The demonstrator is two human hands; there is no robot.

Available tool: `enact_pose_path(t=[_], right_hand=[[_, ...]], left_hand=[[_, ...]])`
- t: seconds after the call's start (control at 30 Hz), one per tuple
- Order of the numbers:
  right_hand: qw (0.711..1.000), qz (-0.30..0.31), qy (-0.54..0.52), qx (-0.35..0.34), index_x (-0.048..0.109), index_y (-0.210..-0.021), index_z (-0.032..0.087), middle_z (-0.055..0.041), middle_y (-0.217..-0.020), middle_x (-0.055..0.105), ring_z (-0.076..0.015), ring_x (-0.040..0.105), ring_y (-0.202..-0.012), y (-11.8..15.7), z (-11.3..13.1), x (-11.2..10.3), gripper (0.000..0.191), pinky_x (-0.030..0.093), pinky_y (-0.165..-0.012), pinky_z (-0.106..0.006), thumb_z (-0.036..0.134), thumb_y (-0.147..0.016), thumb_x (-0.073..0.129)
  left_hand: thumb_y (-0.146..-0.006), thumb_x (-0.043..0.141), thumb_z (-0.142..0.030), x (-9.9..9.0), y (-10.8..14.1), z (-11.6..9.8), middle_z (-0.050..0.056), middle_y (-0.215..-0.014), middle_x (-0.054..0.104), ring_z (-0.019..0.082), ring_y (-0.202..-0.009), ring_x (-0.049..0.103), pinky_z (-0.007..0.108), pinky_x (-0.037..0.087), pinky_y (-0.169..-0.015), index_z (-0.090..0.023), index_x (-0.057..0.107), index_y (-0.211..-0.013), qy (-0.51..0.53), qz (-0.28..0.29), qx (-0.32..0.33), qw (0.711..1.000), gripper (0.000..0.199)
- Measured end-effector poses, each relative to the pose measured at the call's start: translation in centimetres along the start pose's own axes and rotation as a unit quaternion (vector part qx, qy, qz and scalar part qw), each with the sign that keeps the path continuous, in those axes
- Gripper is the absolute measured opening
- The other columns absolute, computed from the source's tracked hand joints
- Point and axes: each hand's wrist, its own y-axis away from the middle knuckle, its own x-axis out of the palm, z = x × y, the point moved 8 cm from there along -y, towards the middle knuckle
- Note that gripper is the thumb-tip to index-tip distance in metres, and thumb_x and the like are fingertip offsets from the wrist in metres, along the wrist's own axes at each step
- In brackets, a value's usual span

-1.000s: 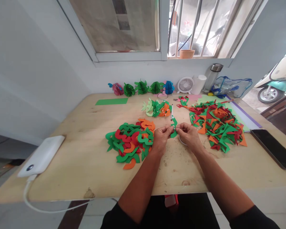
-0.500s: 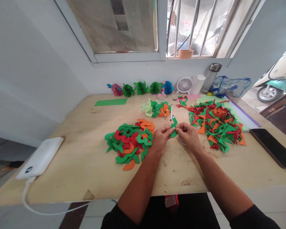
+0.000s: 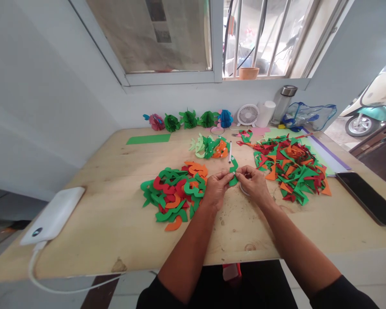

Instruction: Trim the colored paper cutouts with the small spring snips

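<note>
Between my hands is a curved green paper cutout (image 3: 234,164) with small white patches on it. My left hand (image 3: 217,186) pinches its near left edge between thumb and fingers. Fingertips of my right hand (image 3: 254,182) are closed at the same piece, close to the left fingertips; whether they also hold a small white bit is too fine to tell. Partly hidden under my right hand, a white ring-shaped roll (image 3: 243,190) lies on the table. Just left of my left hand is a pile of green, red and orange curved paper cutouts (image 3: 172,193).
Paper scraps (image 3: 292,167) are heaped at the right, near a phone (image 3: 368,197). A pen (image 3: 230,152) and white-dotted cutouts (image 3: 209,147) lie beyond my hands. Folded paper turtles (image 3: 189,119), a small fan (image 3: 248,115) and a bottle (image 3: 283,105) line the wall. A white power bank (image 3: 53,214) sits left.
Both hands stay at the same green cutout, with only a slight shift of the fingers. The whole view has moved very slightly.
</note>
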Motion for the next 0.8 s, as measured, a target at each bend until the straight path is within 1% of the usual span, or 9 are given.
enact_pose_path(t=[0.23, 0.4, 0.53, 0.63, 0.8], right_hand=[[0.999, -0.011, 0.025, -0.023, 0.065, -0.072, 0.019, -0.0027, -0.067, 0.066, -0.0139, 0.054, -0.057, 0.1, 0.3, 0.0, 0.019, 0.044, -0.056, -0.026, 0.036, -0.074, 0.058], [0.999, -0.013, 0.021, -0.030, 0.066, -0.073, 0.019, -0.0028, -0.067, 0.065, -0.0140, 0.054, -0.057, 0.3, 0.7, 0.0, 0.021, 0.042, -0.055, -0.026, 0.037, -0.075, 0.056], [0.999, -0.006, 0.015, -0.036, 0.067, -0.074, 0.018, -0.0038, -0.069, 0.065, -0.0144, 0.054, -0.059, 0.4, 0.9, 0.2, 0.022, 0.042, -0.057, -0.026, 0.036, -0.077, 0.054], [0.999, 0.001, 0.017, -0.042, 0.068, -0.074, 0.018, -0.0040, -0.069, 0.065, -0.0145, 0.053, -0.060, 0.4, 1.1, 0.3, 0.024, 0.041, -0.057, -0.026, 0.035, -0.078, 0.052], [0.999, 0.013, 0.019, -0.035, 0.070, -0.077, 0.018, -0.0024, -0.065, 0.063, -0.0138, 0.051, -0.057, 0.6, 1.3, 0.4, 0.026, 0.039, -0.055, -0.025, 0.033, -0.079, 0.049]], left_hand=[[-0.050, 0.083, -0.032, -0.1, 0.2, -0.3, 0.008, -0.072, 0.071, 0.019, -0.074, 0.065, 0.030, 0.050, -0.072, -0.010, 0.072, -0.072, -0.015, -0.028, 0.016, 0.999, 0.033], [-0.052, 0.081, -0.032, -0.5, 0.1, -0.4, 0.006, -0.069, 0.069, 0.015, -0.068, 0.063, 0.027, 0.049, -0.067, -0.011, 0.072, -0.072, -0.029, -0.040, 0.041, 0.998, 0.030], [-0.054, 0.080, -0.033, -1.0, -0.1, -0.4, 0.004, -0.064, 0.067, 0.011, -0.060, 0.059, 0.025, 0.046, -0.062, -0.010, 0.071, -0.070, -0.051, -0.068, 0.066, 0.994, 0.029], [-0.055, 0.079, -0.033, -1.3, 0.0, -0.5, 0.003, -0.064, 0.066, 0.011, -0.061, 0.059, 0.024, 0.046, -0.063, -0.011, 0.071, -0.070, -0.066, -0.086, 0.089, 0.990, 0.028], [-0.059, 0.076, -0.034, -1.6, 0.0, -0.7, 0.002, -0.064, 0.066, 0.010, -0.061, 0.058, 0.023, 0.045, -0.063, -0.012, 0.070, -0.067, -0.082, -0.104, 0.111, 0.985, 0.024]])
